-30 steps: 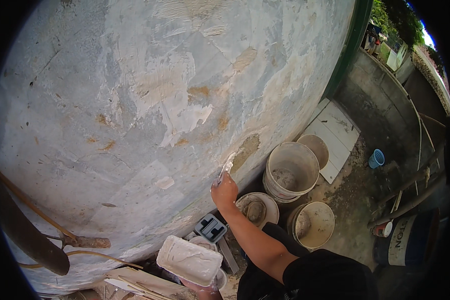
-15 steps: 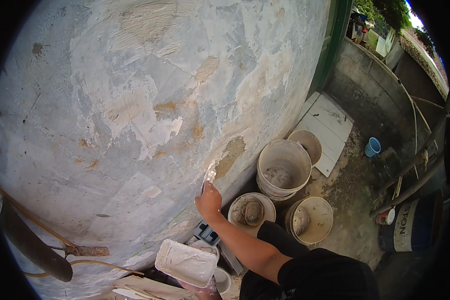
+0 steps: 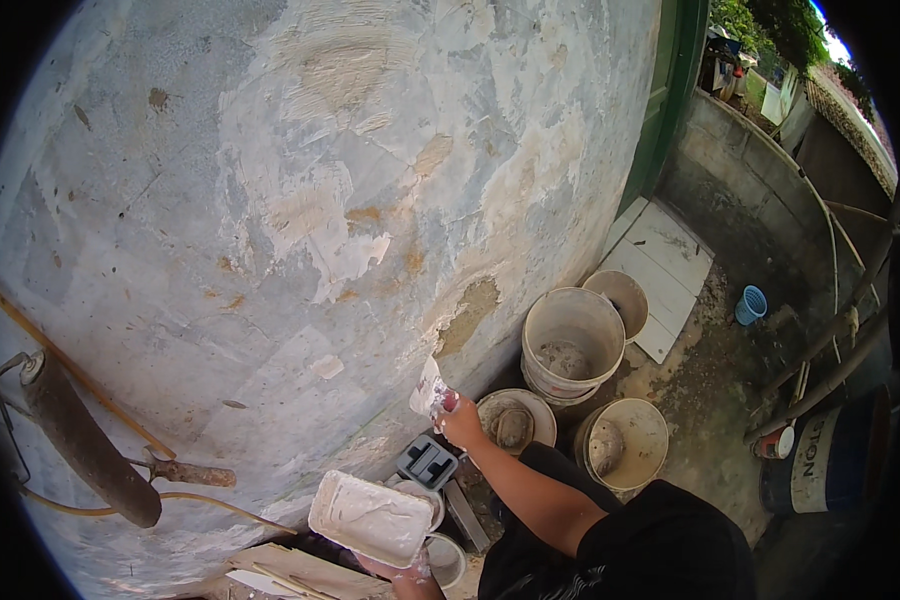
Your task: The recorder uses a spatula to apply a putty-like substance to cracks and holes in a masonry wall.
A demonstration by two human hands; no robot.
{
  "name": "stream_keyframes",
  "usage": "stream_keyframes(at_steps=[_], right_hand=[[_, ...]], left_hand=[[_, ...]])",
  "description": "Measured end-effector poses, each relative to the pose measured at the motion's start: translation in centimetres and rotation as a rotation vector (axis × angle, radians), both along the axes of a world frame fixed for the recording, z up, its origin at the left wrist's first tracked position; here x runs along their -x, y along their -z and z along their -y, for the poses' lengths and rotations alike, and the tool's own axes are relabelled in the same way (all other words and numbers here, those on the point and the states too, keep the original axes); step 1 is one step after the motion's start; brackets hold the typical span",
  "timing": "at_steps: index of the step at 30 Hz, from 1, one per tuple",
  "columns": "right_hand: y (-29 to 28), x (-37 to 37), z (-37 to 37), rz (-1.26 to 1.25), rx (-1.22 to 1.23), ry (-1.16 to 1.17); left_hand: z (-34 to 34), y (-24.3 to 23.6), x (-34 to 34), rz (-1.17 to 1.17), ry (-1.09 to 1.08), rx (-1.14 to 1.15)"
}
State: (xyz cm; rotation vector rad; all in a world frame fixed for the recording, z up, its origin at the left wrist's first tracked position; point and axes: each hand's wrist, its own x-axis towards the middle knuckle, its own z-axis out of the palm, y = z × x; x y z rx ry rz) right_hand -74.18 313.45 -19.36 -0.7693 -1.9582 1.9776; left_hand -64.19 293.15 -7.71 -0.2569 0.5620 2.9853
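My right hand [image 3: 457, 422] grips a putty knife [image 3: 430, 388], its blade coated in white paste, just off a weathered, patchy wall [image 3: 220, 140] beside a bare tan-grey patch [image 3: 470, 310]. At the bottom, my left hand [image 3: 395, 572] holds a white rectangular tray [image 3: 370, 510] of white paste from underneath. A grey plastic item [image 3: 427, 462] lies beyond the tray at the wall's foot.
Several buckets [image 3: 573, 320] stand along the wall, with pale boards [image 3: 660, 280] behind. Right: a blue basket [image 3: 751, 304], poles, a dark drum [image 3: 825, 460], a block wall [image 3: 730, 170]. Left: a paint roller [image 3: 85, 430] and hoses. A green door [image 3: 660, 100] is at top.
My right hand and knife have pulled back slightly from the bare patch, and the blade has turned to show its paste-covered face. The tray remains in my left hand.
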Motion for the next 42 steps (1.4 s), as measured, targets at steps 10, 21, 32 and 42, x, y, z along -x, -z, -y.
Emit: stream_keyframes(at_steps=[10, 21, 32, 42], right_hand=[[1.4, 0.9, -5.3, -0.097, 0.359, 0.278], [11.2, 5.7, -9.3, 0.027, 0.269, 0.568], [0.1, 3.2, -13.1, 0.088, -0.235, 0.582], [-7.3, 10.0, -13.9, 0.214, -0.210, 0.676]], left_hand=[[1.3, 0.7, -0.1, 0.007, 0.053, 0.058], [1.3, 2.2, 1.5, -0.095, 0.032, 0.197], [2.6, 1.8, 1.6, -0.145, 0.066, 0.106], [0.6, -0.5, 1.7, 0.096, 0.022, -0.083]])
